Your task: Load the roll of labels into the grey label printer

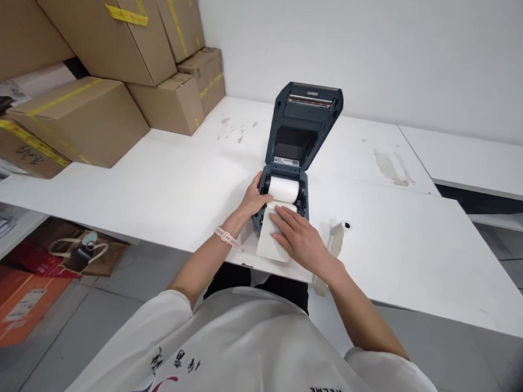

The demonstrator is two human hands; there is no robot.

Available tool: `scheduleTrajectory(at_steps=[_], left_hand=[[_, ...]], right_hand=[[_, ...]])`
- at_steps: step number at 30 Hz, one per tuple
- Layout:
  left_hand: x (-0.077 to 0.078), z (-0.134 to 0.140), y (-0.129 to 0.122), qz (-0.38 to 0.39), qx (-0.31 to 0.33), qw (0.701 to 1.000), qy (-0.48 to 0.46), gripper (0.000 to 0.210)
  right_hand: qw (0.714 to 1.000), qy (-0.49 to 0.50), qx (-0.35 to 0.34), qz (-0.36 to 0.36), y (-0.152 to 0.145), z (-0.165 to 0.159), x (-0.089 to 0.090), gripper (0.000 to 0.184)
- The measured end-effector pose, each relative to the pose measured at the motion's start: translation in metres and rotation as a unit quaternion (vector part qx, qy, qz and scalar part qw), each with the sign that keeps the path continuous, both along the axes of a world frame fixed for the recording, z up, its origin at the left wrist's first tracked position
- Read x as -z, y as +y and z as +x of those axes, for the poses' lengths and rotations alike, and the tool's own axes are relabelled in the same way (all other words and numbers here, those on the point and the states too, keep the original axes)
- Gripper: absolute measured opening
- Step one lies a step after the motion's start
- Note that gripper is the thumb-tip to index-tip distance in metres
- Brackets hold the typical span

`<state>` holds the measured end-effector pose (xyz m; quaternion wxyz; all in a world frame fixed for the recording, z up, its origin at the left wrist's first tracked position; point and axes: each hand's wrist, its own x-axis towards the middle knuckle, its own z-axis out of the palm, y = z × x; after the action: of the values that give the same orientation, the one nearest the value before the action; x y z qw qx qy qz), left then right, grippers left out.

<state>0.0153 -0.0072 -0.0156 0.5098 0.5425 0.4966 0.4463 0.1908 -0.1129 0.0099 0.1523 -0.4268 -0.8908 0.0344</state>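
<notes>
Right hand [301, 239]: open, palm down, fingers extended and slightly apart, tips lying on the paper strip [270, 243]. Left hand [253, 202]: wrapped around the printer's left wall, thumb reaching inward by the front of the roll; whether the thumb pinches paper or only rests there, cannot tell from this angle.

Strip's long axis runs from the paper roll [283, 189] toward the table's near edge, free end just short of that edge. The right hand comes across it from the right and covers its right side; the left is closer to the roll end. The roll sits crosswise in the printer [305, 178], beyond the right fingertips, toward the table's far edge. Lid [307, 122] stands up at the back.

Right of the printer, a small core with a loose paper tail [336, 241] trails over the near edge. Cartons [85, 116] crowd the far left corner of the table [403, 250].
</notes>
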Motion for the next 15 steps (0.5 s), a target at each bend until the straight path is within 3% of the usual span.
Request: scheduleTrajectory(at_steps=[4, 8, 10, 12, 13, 15], left_hand=[[-0.005, -0.002, -0.033, 0.063, -0.058, 0.991, 0.106, 0.086], [-0.005, -0.003, -0.075, 0.034, -0.008, 0.996, 0.077, 0.087], [-0.004, -0.004, -0.086, 0.007, -0.002, 0.999, 0.048, 0.089], [-0.005, -0.004, -0.089, -0.003, -0.003, 0.999, 0.033, 0.09], [-0.006, -0.005, -0.089, -0.005, -0.004, 0.999, 0.032, 0.092], [-0.009, -0.004, -0.088, -0.008, -0.006, 0.999, 0.035, 0.095]], right_hand=[[0.999, 0.032, -0.015, -0.03, 0.0, 0.007, -0.007, 0.049], [0.981, 0.179, -0.034, -0.064, 0.026, 0.032, -0.044, 0.034], [0.953, 0.299, 0.042, 0.005, 0.061, 0.046, -0.069, 0.036], [0.914, 0.385, 0.106, 0.073, 0.108, 0.057, -0.09, 0.05], [0.901, 0.411, 0.115, 0.07, 0.133, 0.06, -0.098, 0.056], [0.893, 0.439, 0.103, -0.007, 0.178, 0.064, -0.107, 0.066]])
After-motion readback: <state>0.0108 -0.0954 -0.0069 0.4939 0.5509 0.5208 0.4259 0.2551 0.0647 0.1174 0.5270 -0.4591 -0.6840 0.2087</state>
